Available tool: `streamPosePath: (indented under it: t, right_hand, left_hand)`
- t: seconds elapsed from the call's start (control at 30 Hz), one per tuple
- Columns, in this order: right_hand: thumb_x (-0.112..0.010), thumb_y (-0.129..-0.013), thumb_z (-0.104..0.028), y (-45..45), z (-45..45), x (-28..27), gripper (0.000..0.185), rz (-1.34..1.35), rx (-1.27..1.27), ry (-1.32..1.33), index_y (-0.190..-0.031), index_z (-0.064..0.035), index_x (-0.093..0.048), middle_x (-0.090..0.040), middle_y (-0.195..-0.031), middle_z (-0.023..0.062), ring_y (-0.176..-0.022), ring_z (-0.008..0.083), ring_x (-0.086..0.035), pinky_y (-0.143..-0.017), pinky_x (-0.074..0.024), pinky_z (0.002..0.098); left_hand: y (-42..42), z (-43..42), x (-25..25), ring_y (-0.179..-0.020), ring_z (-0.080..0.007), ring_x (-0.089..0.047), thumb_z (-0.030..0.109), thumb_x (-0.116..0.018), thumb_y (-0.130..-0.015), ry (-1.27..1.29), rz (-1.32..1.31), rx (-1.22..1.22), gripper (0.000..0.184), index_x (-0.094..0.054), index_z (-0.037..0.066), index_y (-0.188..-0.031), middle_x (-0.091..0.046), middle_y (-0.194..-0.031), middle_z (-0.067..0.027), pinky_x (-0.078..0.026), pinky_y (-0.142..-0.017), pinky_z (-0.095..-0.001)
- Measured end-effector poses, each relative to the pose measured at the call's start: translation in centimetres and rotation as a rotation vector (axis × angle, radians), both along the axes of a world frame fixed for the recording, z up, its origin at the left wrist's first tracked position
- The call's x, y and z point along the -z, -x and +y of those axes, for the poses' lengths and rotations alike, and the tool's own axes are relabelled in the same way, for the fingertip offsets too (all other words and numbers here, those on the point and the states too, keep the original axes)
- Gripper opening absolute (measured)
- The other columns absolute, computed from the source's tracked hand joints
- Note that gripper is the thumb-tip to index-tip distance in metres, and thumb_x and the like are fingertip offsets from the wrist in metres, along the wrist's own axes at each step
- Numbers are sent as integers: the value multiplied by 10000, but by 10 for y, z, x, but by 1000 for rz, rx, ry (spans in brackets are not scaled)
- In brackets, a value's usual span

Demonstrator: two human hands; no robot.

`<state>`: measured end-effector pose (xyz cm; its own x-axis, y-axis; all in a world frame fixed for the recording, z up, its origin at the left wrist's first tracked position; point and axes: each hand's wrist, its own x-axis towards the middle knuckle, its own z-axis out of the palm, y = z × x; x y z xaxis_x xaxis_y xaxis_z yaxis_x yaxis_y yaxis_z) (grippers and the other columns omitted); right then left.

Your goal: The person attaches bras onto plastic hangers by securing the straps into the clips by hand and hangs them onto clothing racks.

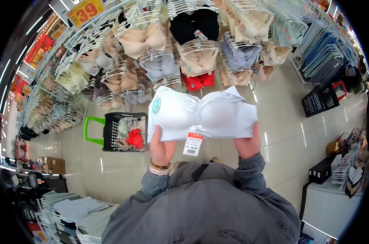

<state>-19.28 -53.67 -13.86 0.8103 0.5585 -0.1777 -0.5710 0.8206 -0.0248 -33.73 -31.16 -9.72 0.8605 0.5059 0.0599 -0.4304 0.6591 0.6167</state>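
A white lace-trimmed bra point(180, 112) is stretched out level in front of me, with a round teal sticker point(156, 105) on its left cup. My left hand point(163, 149) grips its lower left end, thumb on top and fingers hidden beneath. At the other end, my right hand point(248, 141) holds the lower right edge the same way. From the bra's middle hangs a red and white price tag point(193, 143). A bracelet and a pale watch band point(159, 169) circle my left wrist.
Racks of hanging bras point(198, 57) fill the far side. On the floor at left stands a black basket point(111, 134) with a green handle, holding bras. Another black basket point(314, 100) with a red handle is at right, near hanging blue garments point(320, 49).
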Motion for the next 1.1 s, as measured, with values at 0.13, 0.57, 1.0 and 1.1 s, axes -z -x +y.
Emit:
streamPosePath:
  t: [0.13, 0.57, 1.0, 1.1]
  right_hand:
    - [-358, -1007, -350, -34, -48, 10, 471, -315, 131, 104, -1383, -66, -383, -410, -1427, 86, -1315, 257, -374, -1119, -259, 433]
    - [-344, -1010, -365, -62, -117, 10, 503, -102, 562, 435, -1417, -70, -327, -357, -1462, 81, -1330, 270, -342, -1117, -259, 454]
    - [-363, -1007, -323, -66, -152, 21, 485, -14, 702, 461, -1385, -19, -363, -379, -1441, 120, -1313, 273, -364, -1115, -268, 439]
    - [-352, -1004, -317, -58, -145, 7, 488, 76, 710, 415, -1385, -11, -363, -372, -1446, 130, -1315, 279, -363, -1118, -257, 439]
  left_hand:
    - [-6, 11, -7, -1332, -297, -343, 351, -337, -1006, 126, -84, -39, 508, -305, 69, -1428, -367, -1452, -104, -234, -1107, -494]
    - [-23, 17, -28, -1337, -294, -343, 420, -311, -1005, 164, -199, 82, 534, -352, 72, -1409, -377, -1451, -99, -236, -1103, -506]
    - [-23, 20, -15, -1301, -276, -394, 412, -336, -1005, 51, -11, 10, 529, -351, 58, -1398, -420, -1415, -91, -285, -1092, -453]
    - [-21, 25, 7, -1285, -276, -412, 382, -372, -1004, -55, 319, -123, 513, -349, 52, -1396, -429, -1405, -89, -305, -1080, -430]
